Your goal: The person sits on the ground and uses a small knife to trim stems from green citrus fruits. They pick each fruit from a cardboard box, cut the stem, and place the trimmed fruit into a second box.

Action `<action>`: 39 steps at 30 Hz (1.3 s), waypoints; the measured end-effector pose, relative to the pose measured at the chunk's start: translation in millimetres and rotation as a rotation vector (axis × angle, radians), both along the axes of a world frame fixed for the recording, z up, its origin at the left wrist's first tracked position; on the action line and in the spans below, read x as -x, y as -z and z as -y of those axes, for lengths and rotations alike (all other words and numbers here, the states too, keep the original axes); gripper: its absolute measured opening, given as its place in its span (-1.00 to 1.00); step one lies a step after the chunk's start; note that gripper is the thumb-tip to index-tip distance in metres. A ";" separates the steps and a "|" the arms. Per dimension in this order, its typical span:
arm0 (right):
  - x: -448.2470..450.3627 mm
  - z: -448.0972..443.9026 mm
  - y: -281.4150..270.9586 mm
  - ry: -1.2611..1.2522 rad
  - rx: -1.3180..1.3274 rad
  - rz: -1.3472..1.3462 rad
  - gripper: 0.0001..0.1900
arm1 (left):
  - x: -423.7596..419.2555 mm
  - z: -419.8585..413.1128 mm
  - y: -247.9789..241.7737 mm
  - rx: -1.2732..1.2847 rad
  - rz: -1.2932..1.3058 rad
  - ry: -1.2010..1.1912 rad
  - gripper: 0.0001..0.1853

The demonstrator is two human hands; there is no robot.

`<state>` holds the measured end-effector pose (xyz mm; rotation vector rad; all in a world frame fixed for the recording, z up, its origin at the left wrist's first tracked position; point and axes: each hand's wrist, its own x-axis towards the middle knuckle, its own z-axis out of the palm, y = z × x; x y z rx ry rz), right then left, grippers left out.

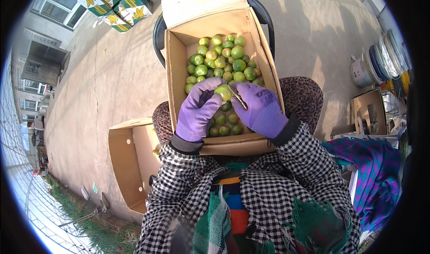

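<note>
My left hand [202, 107], in a purple knit work glove, holds a round yellow-green fruit [223, 92] between thumb and fingers. My right hand [258, 105], gloved the same way, grips a small metal hand tool [239, 96] with a bit of red on it. The tool lies close against the fruit; its exact kind is mostly hidden by the glove. Both hands are over an open cardboard box [224, 140] resting at my lap. Inside it lie many loose green fruits [239, 65], some with brownish patches.
A black chair frame [263, 13] stands behind the box. Down to the left is a second cardboard box [121, 166]. Banana cartons [117, 10] are stacked at the back left. Stacked buckets [364, 70] and a purple-green cloth [373, 173] lie to the right.
</note>
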<state>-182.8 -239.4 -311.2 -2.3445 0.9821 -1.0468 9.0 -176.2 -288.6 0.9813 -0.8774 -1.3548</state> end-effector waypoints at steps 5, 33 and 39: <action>-1.5 -4.1 -2.3 -0.047 0.005 -0.103 -0.74 | -4.0 -10.2 -4.3 -0.038 0.094 -0.013 -0.65; -0.8 0.8 -12.9 -0.006 -0.323 -0.082 -0.63 | -269.3 -275.4 318.1 -1.135 1.006 -0.750 -0.43; 6.8 2.0 -3.1 0.032 -0.315 -0.019 -0.62 | -241.9 -164.1 201.9 -0.525 0.954 -1.036 -0.58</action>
